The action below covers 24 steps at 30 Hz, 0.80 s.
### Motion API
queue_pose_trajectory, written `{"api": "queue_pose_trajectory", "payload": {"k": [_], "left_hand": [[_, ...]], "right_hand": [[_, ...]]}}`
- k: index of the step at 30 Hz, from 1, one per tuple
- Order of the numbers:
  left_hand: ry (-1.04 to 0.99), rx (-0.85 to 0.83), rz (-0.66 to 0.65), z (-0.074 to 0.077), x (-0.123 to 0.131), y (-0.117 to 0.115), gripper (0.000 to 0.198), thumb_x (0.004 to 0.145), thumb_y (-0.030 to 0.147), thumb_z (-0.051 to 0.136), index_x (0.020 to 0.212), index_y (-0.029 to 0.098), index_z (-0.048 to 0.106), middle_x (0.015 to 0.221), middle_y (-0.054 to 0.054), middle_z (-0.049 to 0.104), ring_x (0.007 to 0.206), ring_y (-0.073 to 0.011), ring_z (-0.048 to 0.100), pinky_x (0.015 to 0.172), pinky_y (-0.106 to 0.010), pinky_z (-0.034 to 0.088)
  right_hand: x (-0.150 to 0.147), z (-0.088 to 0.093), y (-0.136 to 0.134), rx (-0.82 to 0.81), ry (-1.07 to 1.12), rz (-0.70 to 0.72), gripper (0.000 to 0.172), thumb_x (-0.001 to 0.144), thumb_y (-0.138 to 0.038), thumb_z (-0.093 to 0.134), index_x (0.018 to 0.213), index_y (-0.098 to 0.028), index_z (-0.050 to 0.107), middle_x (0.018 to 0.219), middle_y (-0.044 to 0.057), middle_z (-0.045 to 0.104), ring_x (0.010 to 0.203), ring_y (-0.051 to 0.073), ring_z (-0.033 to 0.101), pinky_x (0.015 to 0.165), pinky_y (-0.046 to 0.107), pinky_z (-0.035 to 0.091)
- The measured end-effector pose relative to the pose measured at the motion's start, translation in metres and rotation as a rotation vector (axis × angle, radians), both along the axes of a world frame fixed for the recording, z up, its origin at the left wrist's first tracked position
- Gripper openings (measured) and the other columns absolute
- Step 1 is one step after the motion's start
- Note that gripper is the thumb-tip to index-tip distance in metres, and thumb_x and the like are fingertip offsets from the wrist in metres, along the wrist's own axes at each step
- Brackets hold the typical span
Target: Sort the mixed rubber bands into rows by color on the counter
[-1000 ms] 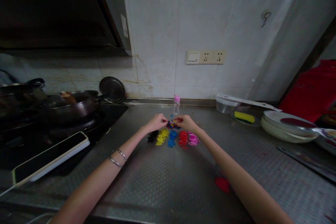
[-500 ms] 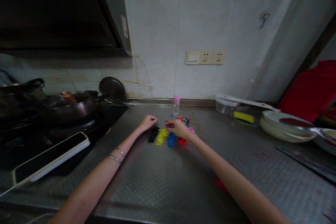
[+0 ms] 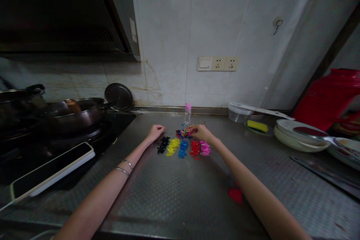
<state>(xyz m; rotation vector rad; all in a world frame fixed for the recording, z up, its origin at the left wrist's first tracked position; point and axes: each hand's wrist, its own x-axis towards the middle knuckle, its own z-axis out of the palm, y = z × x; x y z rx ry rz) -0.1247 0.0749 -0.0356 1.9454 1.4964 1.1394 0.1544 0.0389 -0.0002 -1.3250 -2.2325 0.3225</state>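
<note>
Small rubber bands lie sorted by colour in a row on the metal counter: a black pile (image 3: 163,145), a yellow pile (image 3: 173,146), a blue pile (image 3: 183,149), a red pile (image 3: 195,149) and a pink pile (image 3: 205,148). Behind them is a mixed-colour pile of bands (image 3: 182,133). My right hand (image 3: 203,133) is at this pile's right side, fingertips drawn together; what they grip is too small to make out. Just behind the black pile, my left hand (image 3: 155,132) holds its thumb and fingers pinched, contents hidden. A clear bottle with a pink cap (image 3: 188,114) stands behind the mixed pile.
A red heart-shaped item (image 3: 235,195) lies beside my right forearm. On the left are a phone-like device (image 3: 53,170) and a pan (image 3: 75,114) on the stove. Stacked bowls (image 3: 298,135), a yellow sponge (image 3: 257,126) and a red thermos (image 3: 323,97) stand to the right.
My right hand has moved right and back, from above the yellow and blue piles to the mixed pile, uncovering the red and pink piles. My left hand stays near the black pile.
</note>
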Motion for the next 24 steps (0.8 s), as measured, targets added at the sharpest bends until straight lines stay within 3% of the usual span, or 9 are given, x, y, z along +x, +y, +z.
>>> {"api": "queue_pose_trajectory", "payload": {"k": [6,14,24], "left_hand": [[0.014,-0.022,0.0,0.0045,0.0027,-0.0063,0.024,0.07,0.026,0.048,0.077,0.013,0.068,0.081,-0.007,0.068,0.079,-0.0177,0.061,0.076,-0.027,0.044],[0.02,-0.015,-0.021,0.004,0.0027,-0.0056,0.028,0.069,0.026,0.047,0.077,0.011,0.068,0.079,-0.008,0.068,0.076,-0.0177,0.061,0.073,-0.026,0.044],[0.038,-0.009,-0.015,0.0044,0.002,-0.0056,0.025,0.068,0.025,0.048,0.075,0.012,0.068,0.078,-0.007,0.068,0.075,-0.0177,0.06,0.072,-0.027,0.044]], "right_hand": [[-0.0036,-0.001,-0.0075,-0.054,-0.139,-0.005,0.019,0.065,-0.02,0.058,0.08,-0.023,0.069,0.077,0.0,0.067,0.069,0.013,0.058,0.058,0.018,0.038],[-0.0039,0.0001,-0.0104,-0.038,-0.137,0.023,0.023,0.068,-0.012,0.05,0.081,-0.019,0.068,0.074,0.001,0.066,0.066,0.011,0.057,0.062,0.018,0.038],[0.0008,-0.0058,-0.0016,-0.03,-0.098,0.04,0.023,0.07,-0.015,0.053,0.086,-0.02,0.068,0.08,0.002,0.067,0.073,0.013,0.059,0.067,0.019,0.04]]}}
